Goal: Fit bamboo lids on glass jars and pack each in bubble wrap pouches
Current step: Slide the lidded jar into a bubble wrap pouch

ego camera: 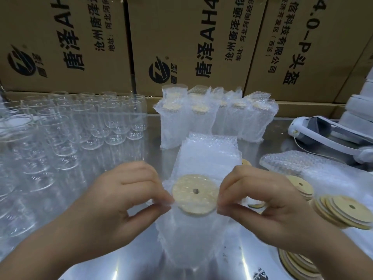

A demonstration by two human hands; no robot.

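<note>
Checker: Step in hand?

Packer: Closing pouch (193,235) over lidded jar (187,257), centre of table (252,249), close to body. Pinching film mouth with left hand (123,195) at left rim of lid (194,194) and right hand (260,197) at right rim. Thumb and forefinger of each clamped on film, other fingers curled loose. Lid seemingly under film already.

Checker: How to do well?

Packer: Pull both sides up evenly, clear of lid level, leaving no bamboo bare. Hold jar upright on table and avoid tilting, with lid probably only pressed in. Grip film alone, not lid edge. Go gently: thin film, likely to tear at a seam.

Checker: Containers?

Packer: Left: bare jars (96,118), rows, mouths up, nothing inside, no lids. Back centre: packed jars (214,116), standing in pouches, pale lids showing through. Just behind the work: spare pouches (210,150), flat stack, nothing in them. Second stack (292,164) to right. Right edge: loose lids (343,209), fanned piles, each with centre hole. Behind all: boxes (181,37), shut, contents unknown. Far right: headset (323,134), no part of the job.
</note>
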